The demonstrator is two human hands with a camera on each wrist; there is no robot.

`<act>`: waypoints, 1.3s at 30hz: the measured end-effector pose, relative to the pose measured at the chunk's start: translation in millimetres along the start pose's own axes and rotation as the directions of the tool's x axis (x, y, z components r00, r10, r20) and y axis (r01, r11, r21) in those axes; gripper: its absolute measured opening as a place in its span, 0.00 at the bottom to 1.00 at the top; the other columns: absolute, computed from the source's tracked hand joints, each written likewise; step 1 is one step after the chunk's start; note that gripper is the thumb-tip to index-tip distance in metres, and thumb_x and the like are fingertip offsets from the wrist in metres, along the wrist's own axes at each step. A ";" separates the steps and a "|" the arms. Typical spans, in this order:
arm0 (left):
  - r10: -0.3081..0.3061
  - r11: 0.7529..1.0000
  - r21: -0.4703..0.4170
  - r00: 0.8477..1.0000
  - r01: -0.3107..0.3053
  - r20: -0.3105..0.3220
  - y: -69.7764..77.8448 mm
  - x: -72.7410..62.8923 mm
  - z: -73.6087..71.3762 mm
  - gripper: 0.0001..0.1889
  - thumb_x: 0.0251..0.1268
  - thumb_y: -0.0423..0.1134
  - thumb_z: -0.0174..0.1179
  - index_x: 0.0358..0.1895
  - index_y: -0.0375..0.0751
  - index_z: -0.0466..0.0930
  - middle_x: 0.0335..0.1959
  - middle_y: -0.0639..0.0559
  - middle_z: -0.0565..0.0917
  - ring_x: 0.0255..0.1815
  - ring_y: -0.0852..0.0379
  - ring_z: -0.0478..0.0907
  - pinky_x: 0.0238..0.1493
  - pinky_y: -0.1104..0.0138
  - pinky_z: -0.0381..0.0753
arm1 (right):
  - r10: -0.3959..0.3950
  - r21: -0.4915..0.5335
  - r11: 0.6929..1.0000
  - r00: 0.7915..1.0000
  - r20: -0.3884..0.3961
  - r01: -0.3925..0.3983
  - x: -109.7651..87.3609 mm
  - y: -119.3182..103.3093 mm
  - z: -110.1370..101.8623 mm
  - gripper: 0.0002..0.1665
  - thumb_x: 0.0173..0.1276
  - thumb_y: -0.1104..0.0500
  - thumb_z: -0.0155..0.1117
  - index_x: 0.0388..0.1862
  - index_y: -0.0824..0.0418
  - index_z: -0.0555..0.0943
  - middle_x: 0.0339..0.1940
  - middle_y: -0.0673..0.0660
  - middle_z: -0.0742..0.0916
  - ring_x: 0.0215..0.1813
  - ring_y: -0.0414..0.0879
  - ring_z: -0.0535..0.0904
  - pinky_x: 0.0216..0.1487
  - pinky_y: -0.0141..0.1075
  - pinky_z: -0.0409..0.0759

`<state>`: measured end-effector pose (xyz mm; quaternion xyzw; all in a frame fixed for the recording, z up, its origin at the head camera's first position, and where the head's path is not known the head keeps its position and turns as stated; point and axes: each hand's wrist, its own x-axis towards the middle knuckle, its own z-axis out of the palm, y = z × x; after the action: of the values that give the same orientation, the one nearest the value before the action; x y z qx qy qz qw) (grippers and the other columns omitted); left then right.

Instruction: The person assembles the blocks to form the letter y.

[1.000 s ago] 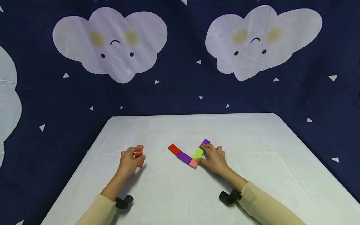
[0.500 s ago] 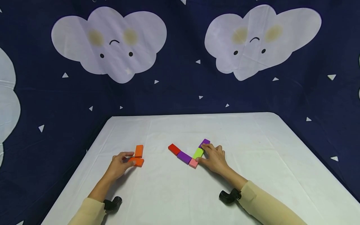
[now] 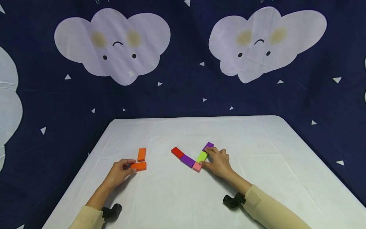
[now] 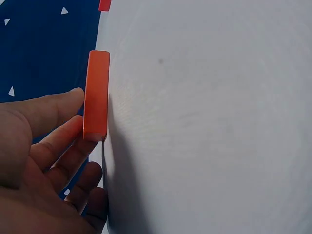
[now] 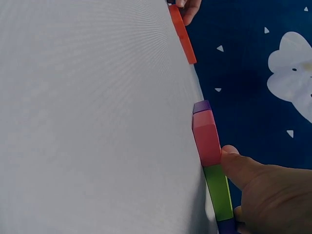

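Observation:
My left hand (image 3: 117, 173) pinches the left end of an orange block (image 3: 139, 166) lying on the white table. Its thumb lies along the near side and its forefinger at the far side. Just behind this block, a second orange block (image 3: 141, 154) lies crosswise. To the right, my right hand (image 3: 218, 162) spans the lime green block (image 3: 201, 156), with thumb where green meets the pink block (image 3: 196, 166) and fingertips on a purple block (image 3: 209, 145). From the pink block, another purple block (image 3: 187, 161) and a red block (image 3: 177, 152) run up to the left, forming a V.
The white cloth-covered table (image 3: 177, 197) extends around the blocks. Behind it hangs a dark blue curtain (image 3: 183, 95) with clouds and small triangles. Each wrist carries a black camera mount (image 3: 112, 212).
My left hand has moved left and toward me, uncovering the rear orange block. The front orange block has turned slightly to lie nearly sideways. The right hand and its blocks have stayed put.

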<state>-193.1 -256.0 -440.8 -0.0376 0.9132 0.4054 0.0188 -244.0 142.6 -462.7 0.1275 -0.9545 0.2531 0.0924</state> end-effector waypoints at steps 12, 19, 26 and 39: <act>0.024 0.999 0.037 0.999 -0.023 -0.023 1.4 -3.1 5.0 0.19 0.57 0.33 0.63 0.54 0.36 0.79 0.48 0.39 0.76 0.50 0.46 0.67 0.46 0.63 0.67 | -0.009 -0.006 1.000 1.000 -0.010 0.009 -0.3 2.1 0.9 0.43 0.51 0.38 0.70 0.64 0.56 0.74 0.61 0.54 0.79 0.42 0.52 0.65 0.39 0.40 0.58; 0.010 0.999 0.046 0.999 -0.008 -0.041 0.5 -3.1 8.8 0.18 0.56 0.31 0.62 0.53 0.36 0.80 0.47 0.40 0.77 0.49 0.48 0.66 0.45 0.63 0.66 | 0.001 -0.003 1.000 1.000 0.002 -0.001 0.3 1.7 1.1 0.43 0.51 0.38 0.70 0.64 0.55 0.74 0.61 0.53 0.78 0.43 0.53 0.65 0.40 0.41 0.59; 0.019 0.999 -0.037 0.998 -0.021 -0.059 14.6 -9.3 16.6 0.18 0.56 0.32 0.64 0.52 0.36 0.80 0.47 0.40 0.78 0.46 0.50 0.71 0.41 0.68 0.68 | 0.003 -0.007 1.000 1.000 0.003 -0.003 0.5 1.5 0.8 0.43 0.51 0.38 0.70 0.64 0.55 0.74 0.62 0.53 0.78 0.42 0.53 0.65 0.40 0.41 0.58; -0.023 0.972 -0.235 0.997 0.006 -0.070 45.4 -22.8 52.0 0.18 0.53 0.32 0.66 0.50 0.36 0.81 0.44 0.44 0.76 0.40 0.58 0.69 0.38 0.74 0.69 | 0.005 -0.002 1.000 1.000 0.006 -0.005 -0.3 0.9 0.3 0.43 0.52 0.38 0.70 0.64 0.55 0.73 0.62 0.53 0.78 0.43 0.53 0.65 0.40 0.41 0.59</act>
<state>-174.0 -185.9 -440.6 -0.0610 0.8586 0.5088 -0.0156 -244.0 143.2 -463.4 0.1258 -0.9554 0.2518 0.0889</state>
